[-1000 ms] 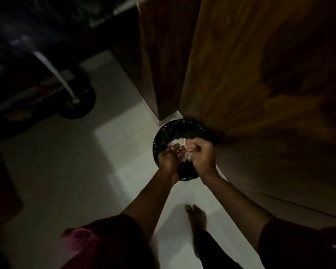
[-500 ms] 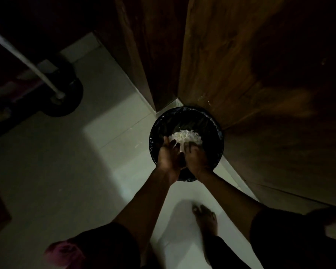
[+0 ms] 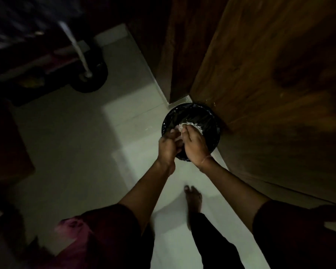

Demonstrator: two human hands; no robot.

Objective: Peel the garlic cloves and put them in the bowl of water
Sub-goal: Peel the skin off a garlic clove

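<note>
- The left hand (image 3: 168, 147) and right hand (image 3: 195, 145) meet over a black-lined bin (image 3: 212, 140) on a pale floor (image 3: 85, 142) beside a wooden door (image 3: 270, 94).
- Pale peel (image 3: 194, 125) shows at the right hand's fingertips, above the bin's mouth.
- Dim light hides whether either hand grips anything.

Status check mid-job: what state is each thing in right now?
Bin: upright, uncovered, black-lined.
Garlic skins: pale heap inside the bin.
Left hand: over the bin, touching the other hand; grip unclear.
Right hand: over the bin, partly hiding the skins; grip unclear.
</note>
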